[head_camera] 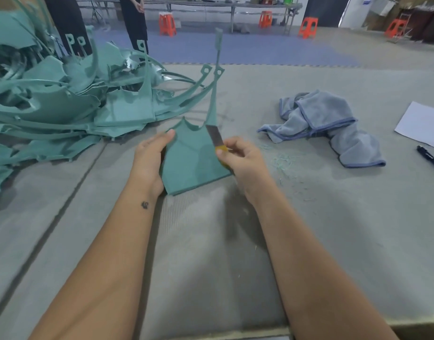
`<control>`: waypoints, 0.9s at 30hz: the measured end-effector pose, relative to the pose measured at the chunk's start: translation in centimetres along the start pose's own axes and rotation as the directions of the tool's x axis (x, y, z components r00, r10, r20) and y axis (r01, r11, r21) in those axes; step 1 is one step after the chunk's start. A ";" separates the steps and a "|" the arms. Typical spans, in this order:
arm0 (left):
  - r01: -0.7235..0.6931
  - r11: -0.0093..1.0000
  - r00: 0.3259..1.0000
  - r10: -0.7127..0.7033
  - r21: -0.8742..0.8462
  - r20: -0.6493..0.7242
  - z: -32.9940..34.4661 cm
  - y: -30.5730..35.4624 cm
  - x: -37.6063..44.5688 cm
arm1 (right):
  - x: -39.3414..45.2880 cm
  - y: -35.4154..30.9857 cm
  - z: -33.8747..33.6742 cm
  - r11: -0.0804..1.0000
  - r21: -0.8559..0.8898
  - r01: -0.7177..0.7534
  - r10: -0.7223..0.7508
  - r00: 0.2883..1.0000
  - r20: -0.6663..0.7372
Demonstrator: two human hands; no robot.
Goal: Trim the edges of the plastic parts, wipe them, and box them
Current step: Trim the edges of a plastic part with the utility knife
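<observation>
The left hand gripped the left edge of a teal plastic part, its thumb lying along the upper corner and the fingers curled behind the sheet. The part stood tilted between the two hands, its lower edge resting on the grey table, while a thin stem rose from its top right corner, away from the person.

The right hand held a utility knife pinched between thumb and fingers around its yellow body. The dark blade lay against the part's right edge, just above the right fingertips.

To the left of the left hand, and beyond it, a large pile of teal plastic parts sprawled across the table, many with long curved stems sticking up. To the right of the right hand and a little beyond it lay a crumpled grey-blue cloth, apart from both hands. Fine teal shavings were scattered on the table between the right hand and the cloth. Farther right, a white sheet of paper and a black pen lay near the edge of the view.

Beyond the table, two people in dark clothing stood on the floor, and several orange stools stood near a long bench.
</observation>
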State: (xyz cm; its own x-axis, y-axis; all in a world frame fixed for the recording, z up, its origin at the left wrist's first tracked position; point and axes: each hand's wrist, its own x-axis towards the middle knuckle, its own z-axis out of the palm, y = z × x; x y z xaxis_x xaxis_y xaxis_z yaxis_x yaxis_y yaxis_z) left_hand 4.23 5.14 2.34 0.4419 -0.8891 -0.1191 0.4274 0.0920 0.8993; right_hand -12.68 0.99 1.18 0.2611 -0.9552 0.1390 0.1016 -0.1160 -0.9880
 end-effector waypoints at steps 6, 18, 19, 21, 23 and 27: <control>0.199 0.968 0.973 -0.176 -0.155 0.152 -0.3 0.5 -0.5 | 0.0 0.2 -0.1 0.995 -0.100 0.001 -0.001 1.000 0.003; 0.243 0.899 0.893 -0.060 -0.365 0.446 -0.3 0.1 -0.7 | 0.1 0.2 0.1 0.986 0.164 -0.021 0.069 0.952 -0.297; 0.241 0.913 0.898 -0.082 -0.328 0.432 0.2 -0.3 -0.8 | 0.1 0.2 0.1 0.987 0.161 -0.016 0.061 0.959 -0.277; 0.229 0.932 0.907 -0.101 -0.280 0.408 1.1 -0.9 -0.9 | 0.0 0.2 0.2 0.990 0.140 -0.014 0.044 0.976 -0.214; 0.201 0.965 0.913 -0.123 -0.168 0.389 1.7 -1.3 -1.0 | -0.1 0.3 0.3 0.997 0.077 -0.010 0.020 0.990 -0.139; 0.159 0.987 0.949 -0.154 0.005 0.276 2.2 -1.8 -1.0 | -0.4 0.6 0.7 0.999 -0.053 0.011 -0.014 0.999 -0.051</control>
State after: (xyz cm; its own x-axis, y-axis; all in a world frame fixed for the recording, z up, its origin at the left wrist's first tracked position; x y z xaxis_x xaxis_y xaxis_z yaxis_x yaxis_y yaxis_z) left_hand 1.33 4.85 1.78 0.1358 -0.9815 -0.1352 0.4884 -0.0524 0.8710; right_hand -12.03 1.45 0.59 0.2100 -0.9663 0.1487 0.0537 -0.1405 -0.9886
